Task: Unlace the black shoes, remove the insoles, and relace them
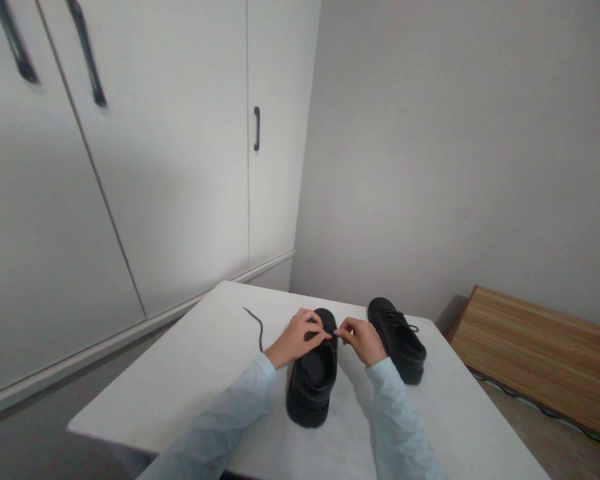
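Note:
A black lace-up shoe (307, 403) stands on the white table, its heel toward me and its toe pointing away. Over its lacing sits my left hand (296, 339), with thumb and index finger pinched together at the shoelace. From the other side, my right hand (364, 340) pinches a bit of dark shoelace (335, 332) near the eyelets. My fingers partly cover the front of the shoe. Left of my left hand, a loose length of black lace (261, 327) lies on the tabletop and runs out of sight behind my wrist.
A second black shoe (410, 357), its lace tied in a bow, stands right of my right hand. The white table (180, 393) reaches close to a white cupboard (180, 167) and a grey wall (430, 153). On the right is a wood-grain board (535, 353) with a cable below it.

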`<state>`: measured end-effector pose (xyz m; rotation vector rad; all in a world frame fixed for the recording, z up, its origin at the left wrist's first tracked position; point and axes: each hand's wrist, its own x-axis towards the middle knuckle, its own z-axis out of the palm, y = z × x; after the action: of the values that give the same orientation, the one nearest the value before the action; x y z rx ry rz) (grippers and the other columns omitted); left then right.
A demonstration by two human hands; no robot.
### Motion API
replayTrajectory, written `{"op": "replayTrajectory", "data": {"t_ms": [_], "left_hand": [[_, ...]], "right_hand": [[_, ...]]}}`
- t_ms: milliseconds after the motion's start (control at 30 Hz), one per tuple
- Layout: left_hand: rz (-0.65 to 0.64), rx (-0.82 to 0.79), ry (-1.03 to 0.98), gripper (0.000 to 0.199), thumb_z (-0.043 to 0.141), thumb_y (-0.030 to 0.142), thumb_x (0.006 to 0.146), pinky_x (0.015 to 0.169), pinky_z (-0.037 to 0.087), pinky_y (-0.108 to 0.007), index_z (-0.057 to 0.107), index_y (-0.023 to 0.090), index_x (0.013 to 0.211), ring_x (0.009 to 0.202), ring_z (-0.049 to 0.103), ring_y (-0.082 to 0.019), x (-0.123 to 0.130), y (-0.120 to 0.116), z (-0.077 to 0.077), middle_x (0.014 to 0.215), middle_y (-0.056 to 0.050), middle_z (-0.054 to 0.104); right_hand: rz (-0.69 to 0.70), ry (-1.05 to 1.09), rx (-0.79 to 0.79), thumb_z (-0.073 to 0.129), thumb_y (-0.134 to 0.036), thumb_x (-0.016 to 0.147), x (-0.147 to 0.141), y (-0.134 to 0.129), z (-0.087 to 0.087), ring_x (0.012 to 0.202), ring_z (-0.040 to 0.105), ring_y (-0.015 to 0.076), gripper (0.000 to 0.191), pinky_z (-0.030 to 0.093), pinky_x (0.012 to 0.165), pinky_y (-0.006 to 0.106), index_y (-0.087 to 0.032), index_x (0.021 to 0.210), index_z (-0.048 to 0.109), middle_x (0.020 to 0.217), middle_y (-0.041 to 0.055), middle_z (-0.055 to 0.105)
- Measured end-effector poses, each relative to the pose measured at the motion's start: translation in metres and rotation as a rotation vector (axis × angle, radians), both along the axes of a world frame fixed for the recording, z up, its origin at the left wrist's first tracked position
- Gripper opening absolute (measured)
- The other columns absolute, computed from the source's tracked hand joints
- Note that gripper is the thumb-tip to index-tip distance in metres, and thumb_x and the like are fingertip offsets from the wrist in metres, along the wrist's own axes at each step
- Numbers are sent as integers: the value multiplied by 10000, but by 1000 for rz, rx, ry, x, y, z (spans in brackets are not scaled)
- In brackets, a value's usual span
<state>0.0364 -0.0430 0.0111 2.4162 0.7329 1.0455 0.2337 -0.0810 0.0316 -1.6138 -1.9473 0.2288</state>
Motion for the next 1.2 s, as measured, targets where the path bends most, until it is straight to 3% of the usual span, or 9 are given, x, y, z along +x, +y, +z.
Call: {"op": "replayTrajectory", "data": {"t_ms": [667, 1033, 1200], "left_hand": [[3, 0, -13, 226, 528, 351, 854, 914, 376, -354, 726, 243, 874, 985, 479, -206, 0, -2, 2, 956, -61, 584], [-1, -22, -40, 189, 578, 287, 817, 928, 379, -352, 685, 243, 966, 997, 475, -200, 1, -3, 0, 984, -51, 550], [38, -26, -46, 161, 624, 272, 771, 911, 390, -357, 681, 219, 912, 978, 479, -206, 2, -3, -2, 962, -53, 551]], "right_hand": [[3, 2, -19, 522, -354, 820, -3, 0, -3, 512, 556, 142, 274, 340, 543, 227, -218, 596, 602, 526, -16, 641], [45, 82, -47, 468, -298, 853, -10, 0, -6, 507, 566, 144, 167, 355, 546, 212, -223, 720, 538, 495, -39, 601], [31, 88, -69, 455, -305, 868, -14, 0, -6, 484, 552, 149, 134, 339, 536, 210, -233, 769, 510, 463, -53, 568]]}}
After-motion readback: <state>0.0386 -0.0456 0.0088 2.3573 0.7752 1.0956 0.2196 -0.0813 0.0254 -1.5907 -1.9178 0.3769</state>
